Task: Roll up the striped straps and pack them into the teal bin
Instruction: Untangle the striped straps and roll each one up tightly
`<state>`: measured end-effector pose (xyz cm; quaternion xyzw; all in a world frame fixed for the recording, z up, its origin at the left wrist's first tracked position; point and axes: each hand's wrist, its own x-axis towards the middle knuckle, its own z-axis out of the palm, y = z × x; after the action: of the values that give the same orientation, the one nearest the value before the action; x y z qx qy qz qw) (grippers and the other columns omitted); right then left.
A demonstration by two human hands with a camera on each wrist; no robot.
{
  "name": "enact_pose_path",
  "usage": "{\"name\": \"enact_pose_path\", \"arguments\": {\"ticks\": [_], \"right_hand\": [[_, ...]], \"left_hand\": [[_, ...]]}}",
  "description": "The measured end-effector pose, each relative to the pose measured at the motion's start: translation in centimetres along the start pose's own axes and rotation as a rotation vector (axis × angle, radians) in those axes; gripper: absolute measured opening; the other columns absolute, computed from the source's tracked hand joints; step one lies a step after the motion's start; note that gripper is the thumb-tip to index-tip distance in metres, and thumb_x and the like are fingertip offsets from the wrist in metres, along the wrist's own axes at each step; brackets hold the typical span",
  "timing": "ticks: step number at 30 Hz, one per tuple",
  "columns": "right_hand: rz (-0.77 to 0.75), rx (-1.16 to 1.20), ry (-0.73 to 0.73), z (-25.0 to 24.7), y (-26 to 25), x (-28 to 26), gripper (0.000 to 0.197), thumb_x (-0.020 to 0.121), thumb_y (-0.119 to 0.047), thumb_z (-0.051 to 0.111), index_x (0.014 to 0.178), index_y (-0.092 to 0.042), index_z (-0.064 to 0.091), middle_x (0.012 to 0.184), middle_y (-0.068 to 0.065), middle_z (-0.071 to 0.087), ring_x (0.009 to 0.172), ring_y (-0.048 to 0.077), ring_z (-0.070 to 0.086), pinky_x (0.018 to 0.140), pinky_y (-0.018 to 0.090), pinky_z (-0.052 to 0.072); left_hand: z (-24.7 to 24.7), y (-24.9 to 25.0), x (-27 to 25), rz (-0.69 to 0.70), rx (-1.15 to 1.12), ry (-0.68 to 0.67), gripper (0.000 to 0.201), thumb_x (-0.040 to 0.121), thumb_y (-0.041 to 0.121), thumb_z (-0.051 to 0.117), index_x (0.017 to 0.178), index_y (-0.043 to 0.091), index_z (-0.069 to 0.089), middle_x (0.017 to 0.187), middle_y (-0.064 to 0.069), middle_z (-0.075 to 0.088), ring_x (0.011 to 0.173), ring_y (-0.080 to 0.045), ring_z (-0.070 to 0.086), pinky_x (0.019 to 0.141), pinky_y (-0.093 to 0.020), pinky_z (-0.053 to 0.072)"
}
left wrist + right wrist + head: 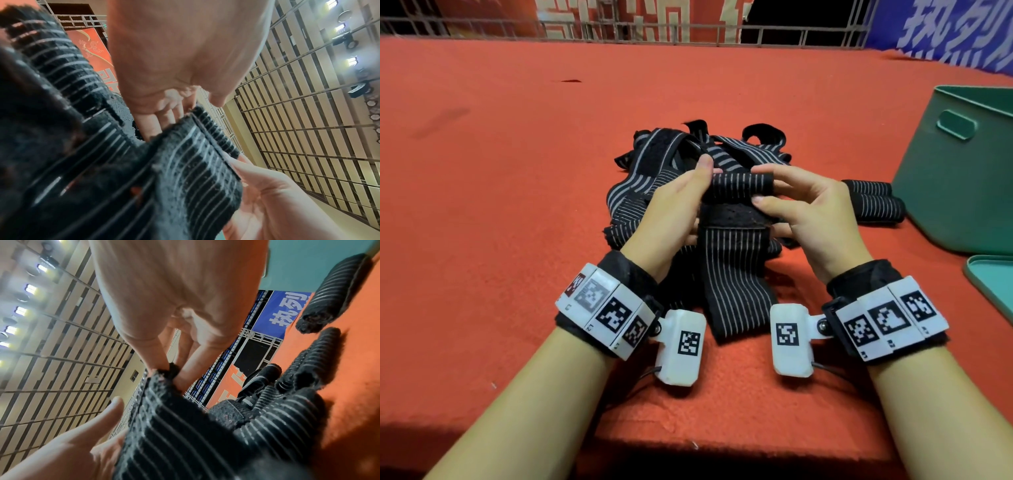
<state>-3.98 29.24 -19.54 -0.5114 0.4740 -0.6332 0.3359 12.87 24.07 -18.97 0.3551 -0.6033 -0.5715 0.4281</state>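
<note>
Both hands pinch one striped strap [736, 240] above the red cloth table [500, 205]: left hand [674, 205] and right hand [811, 212] curl fingers round its rolled end, tail hanging. Two finished rolls [876, 202] lie beside the teal bin [962, 178]; unrolled straps [654, 164] are heaped behind.

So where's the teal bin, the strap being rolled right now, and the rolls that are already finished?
teal bin [941, 192], head view, bare front wall below the handle slot.
strap being rolled [739, 185], head view, middle of the rolled end between both hands.
finished rolls [878, 205], head view, nearer roll's striped side, beside the bin.
</note>
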Motion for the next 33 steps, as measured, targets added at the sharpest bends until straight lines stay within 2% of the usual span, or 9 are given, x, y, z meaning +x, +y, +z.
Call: {"name": "enact_pose_path", "arguments": {"ticks": [3, 6, 11, 14, 19, 22, 26, 29, 33], "right_hand": [[0.038, 0.009, 0.015, 0.0, 0.2, 0.2, 0.037, 0.085, 0.014, 0.063, 0.104, -0.014, 0.077, 0.102, 0.009, 0.076, 0.086, 0.02, 0.072, 0.054, 0.023, 0.054], [0.147, 0.124, -0.024, -0.1, 0.2, 0.6, 0.03, 0.086, -0.005, 0.066, 0.112, -0.017, 0.075, 0.11, 0.01, 0.075, 0.097, 0.024, 0.072, 0.069, 0.032, 0.059], [0.15, 0.078, -0.001, 0.4, 0.1, 0.1, 0.024, 0.097, -0.019, 0.069, 0.119, -0.011, 0.072, 0.101, 0.003, 0.077, 0.072, 0.011, 0.07, 0.049, 0.018, 0.048], [0.072, 0.055, 0.036, 0.3, 0.0, -0.1, 0.027, 0.093, -0.007, 0.073, 0.119, -0.01, 0.07, 0.102, 0.005, 0.077, 0.066, 0.008, 0.068, 0.044, 0.016, 0.044], [0.016, 0.009, 0.023, 0.4, -0.2, -0.3, 0.03, 0.087, 0.006, 0.074, 0.112, -0.011, 0.073, 0.1, 0.006, 0.075, 0.058, 0.002, 0.063, 0.042, 0.015, 0.042], [-0.002, -0.035, -0.004, 0.3, 0.0, -0.4, 0.032, 0.084, 0.01, 0.074, 0.108, -0.011, 0.074, 0.101, 0.009, 0.075, 0.057, 0.0, 0.063, 0.043, 0.015, 0.043], [0.007, -0.062, -0.002, 0.1, 0.4, -0.2, 0.036, 0.083, 0.01, 0.071, 0.11, -0.014, 0.074, 0.111, 0.009, 0.075, 0.07, 0.011, 0.065, 0.047, 0.021, 0.046], [0.121, 0.046, -0.006, 0.0, 0.3, 0.3, 0.03, 0.09, -0.012, 0.072, 0.118, -0.021, 0.071, 0.114, 0.0, 0.076, 0.091, 0.016, 0.071, 0.055, 0.024, 0.051], [0.218, 0.11, -0.023, 0.3, 0.2, 0.2, 0.032, 0.093, -0.028, 0.074, 0.121, -0.012, 0.072, 0.107, 0.004, 0.078, 0.084, 0.017, 0.074, 0.059, 0.024, 0.055]], "left_hand": [[-0.2, -0.3, 0.0, 0.067, -0.036, 0.038, 0.027, 0.105, 0.031, 0.056, 0.121, 0.017, 0.071, 0.098, 0.003, 0.077, 0.08, -0.007, 0.073, 0.064, -0.021, 0.057], [-0.3, -0.3, 0.1, 0.131, -0.083, 0.033, 0.026, 0.104, 0.018, 0.058, 0.127, 0.016, 0.069, 0.118, -0.009, 0.074, 0.107, -0.017, 0.071, 0.093, -0.035, 0.058], [-0.3, -0.1, 0.0, 0.152, -0.137, -0.037, 0.041, 0.102, 0.003, 0.055, 0.139, 0.019, 0.06, 0.122, -0.015, 0.072, 0.11, -0.025, 0.071, 0.097, -0.038, 0.058], [-0.4, 0.0, 0.3, 0.058, -0.162, 0.037, 0.048, 0.099, 0.002, 0.056, 0.143, 0.021, 0.052, 0.112, -0.007, 0.075, 0.082, -0.015, 0.074, 0.063, -0.023, 0.057], [-0.4, -0.4, 0.3, -0.118, -0.053, -0.039, 0.038, 0.101, 0.047, 0.056, 0.119, 0.017, 0.071, 0.097, -0.015, 0.076, 0.066, -0.016, 0.065, 0.054, -0.024, 0.048], [-0.4, -0.7, 0.2, -0.118, 0.002, -0.047, 0.044, 0.101, 0.054, 0.053, 0.115, 0.016, 0.072, 0.084, -0.001, 0.074, 0.055, -0.007, 0.062, 0.047, -0.02, 0.045], [-0.6, -0.7, 0.3, -0.07, -0.062, -0.062, 0.024, 0.103, 0.029, 0.059, 0.115, 0.011, 0.071, 0.106, -0.011, 0.071, 0.075, -0.014, 0.072, 0.057, -0.025, 0.055], [-0.6, -0.8, 0.7, 0.029, -0.088, -0.021, 0.018, 0.097, 0.016, 0.067, 0.114, 0.016, 0.073, 0.119, -0.013, 0.072, 0.107, -0.029, 0.071, 0.09, -0.043, 0.06], [-0.8, -0.8, 0.4, 0.09, -0.045, 0.001, 0.028, 0.09, 0.01, 0.071, 0.113, 0.024, 0.075, 0.117, -0.01, 0.073, 0.112, -0.03, 0.07, 0.101, -0.053, 0.055]]}}
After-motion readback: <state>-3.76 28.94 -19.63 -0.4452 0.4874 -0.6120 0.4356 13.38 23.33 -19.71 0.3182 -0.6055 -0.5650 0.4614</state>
